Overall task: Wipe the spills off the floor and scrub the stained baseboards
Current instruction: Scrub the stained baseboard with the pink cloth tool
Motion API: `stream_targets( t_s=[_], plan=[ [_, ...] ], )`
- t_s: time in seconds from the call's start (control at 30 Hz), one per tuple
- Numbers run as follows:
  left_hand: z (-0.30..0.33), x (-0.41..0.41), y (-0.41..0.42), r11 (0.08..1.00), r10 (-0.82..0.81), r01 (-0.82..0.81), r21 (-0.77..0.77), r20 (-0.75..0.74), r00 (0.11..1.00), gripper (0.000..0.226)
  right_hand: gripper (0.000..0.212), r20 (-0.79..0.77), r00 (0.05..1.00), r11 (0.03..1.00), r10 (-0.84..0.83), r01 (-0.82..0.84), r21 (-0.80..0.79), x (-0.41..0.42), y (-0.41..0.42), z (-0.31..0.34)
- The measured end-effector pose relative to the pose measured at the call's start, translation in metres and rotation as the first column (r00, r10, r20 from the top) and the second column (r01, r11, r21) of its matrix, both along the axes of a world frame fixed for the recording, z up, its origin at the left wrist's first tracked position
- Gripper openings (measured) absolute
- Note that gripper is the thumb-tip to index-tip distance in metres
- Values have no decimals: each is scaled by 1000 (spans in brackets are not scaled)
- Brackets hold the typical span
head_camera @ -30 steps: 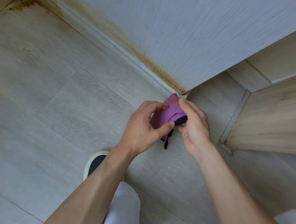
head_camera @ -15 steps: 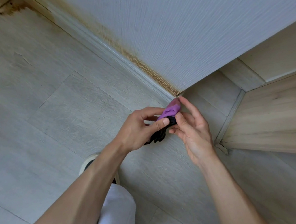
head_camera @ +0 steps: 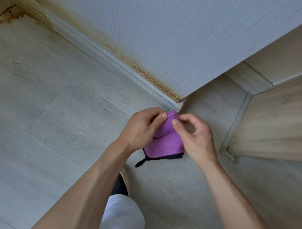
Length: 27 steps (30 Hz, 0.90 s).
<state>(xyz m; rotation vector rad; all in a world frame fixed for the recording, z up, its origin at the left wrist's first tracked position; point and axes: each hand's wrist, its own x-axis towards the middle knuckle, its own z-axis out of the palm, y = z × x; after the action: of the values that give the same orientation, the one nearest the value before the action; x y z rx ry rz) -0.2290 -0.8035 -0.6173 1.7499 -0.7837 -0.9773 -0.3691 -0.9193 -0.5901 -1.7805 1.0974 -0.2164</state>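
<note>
Pinching purple cloth (head_camera: 162, 142) between left hand (head_camera: 140, 129), right hand (head_camera: 197, 138), near baseboard (head_camera: 110, 58).

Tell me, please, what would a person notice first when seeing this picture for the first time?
The eye goes first to the bright purple cloth with black trim, pinched at its top by the left hand and the right hand near the middle. Next comes the brown stain running along the baseboard under the white wall, darkest on the floor at the upper left.
</note>
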Motion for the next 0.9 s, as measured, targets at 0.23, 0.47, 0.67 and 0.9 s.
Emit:
stream_targets(
  t_s=[0.23,0.47,0.67,0.9],
  plan=[
    [-8,3,-24,978,190,-194,82,48,981,18,14,69,987,935,-144,159,-319,30,0,-10],
    [-7,-3,-45,923,350,-327,203,-93,932,23,23,54,998,875,32,-1,-484,18,2,-12],
    [-4,-8,-48,892,428,-370,260,-221,876,25,34,-66,988,819,138,-152,-553,13,0,-12],
    [0,-12,-48,894,421,-357,270,-233,877,26,46,-272,958,804,86,-228,-548,12,11,-12]
  ],
)
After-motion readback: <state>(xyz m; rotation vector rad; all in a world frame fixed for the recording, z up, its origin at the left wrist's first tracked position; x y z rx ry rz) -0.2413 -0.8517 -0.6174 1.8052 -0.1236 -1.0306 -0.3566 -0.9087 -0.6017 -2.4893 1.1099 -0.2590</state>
